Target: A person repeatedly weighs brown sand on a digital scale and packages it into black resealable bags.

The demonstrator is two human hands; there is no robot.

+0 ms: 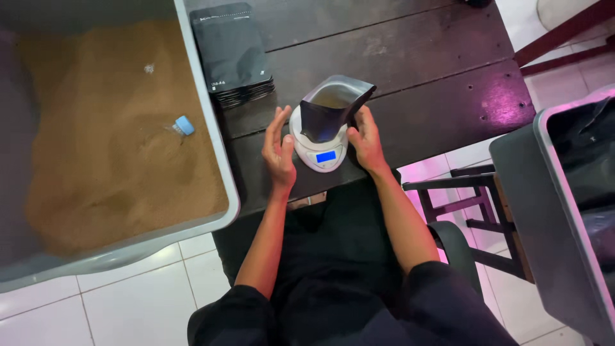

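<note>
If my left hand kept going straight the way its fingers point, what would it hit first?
The left hand points up the table, past the scale. It would probably meet the stack of black pouches first, though depth is hard to judge.

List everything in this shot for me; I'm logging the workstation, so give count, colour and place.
Pouch: one, black, open-topped, standing on the scale.
Scale: one, white with blue lit display, on the table's near edge.
Pouch stack: one pile, black, flat on the table beside the bin.
Bin: one, grey, left, filled with brown powder.
Scoop: one, blue-ended, lying in the powder.
Table: one, dark wood.
Second bin: one, grey, right.
Left hand: open, beside the scale.
Right hand: fingers against the pouch.
</note>
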